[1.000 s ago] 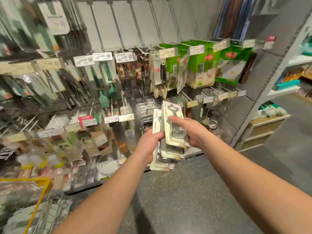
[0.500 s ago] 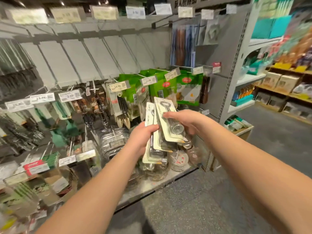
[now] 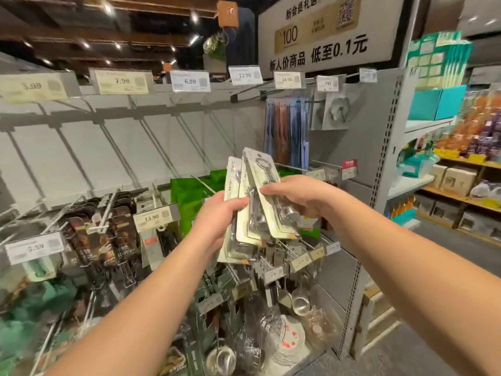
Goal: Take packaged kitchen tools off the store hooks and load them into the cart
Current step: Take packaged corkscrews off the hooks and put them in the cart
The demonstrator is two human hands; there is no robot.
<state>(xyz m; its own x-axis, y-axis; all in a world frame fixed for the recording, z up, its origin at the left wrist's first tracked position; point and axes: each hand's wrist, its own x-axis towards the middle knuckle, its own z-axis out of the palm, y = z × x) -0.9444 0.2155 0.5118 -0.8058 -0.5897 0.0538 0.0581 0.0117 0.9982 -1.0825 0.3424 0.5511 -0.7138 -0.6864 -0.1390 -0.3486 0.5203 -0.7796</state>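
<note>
Standing before the hook wall, the person holds a fanned stack of carded kitchen tools [image 3: 252, 213] up at chest height, clear of the hooks. The left hand [image 3: 217, 221] grips the stack from its left edge, fingers curled behind and thumb across the front. The right hand [image 3: 301, 196] pinches the front card [image 3: 271, 196], a metal opener under clear plastic, tilted a little away from the rest. Behind them hang green packages [image 3: 189, 202], dark carded tools [image 3: 108, 240] and price tags [image 3: 151, 218]; ladles and strainers [image 3: 298, 302] hang lower down.
</note>
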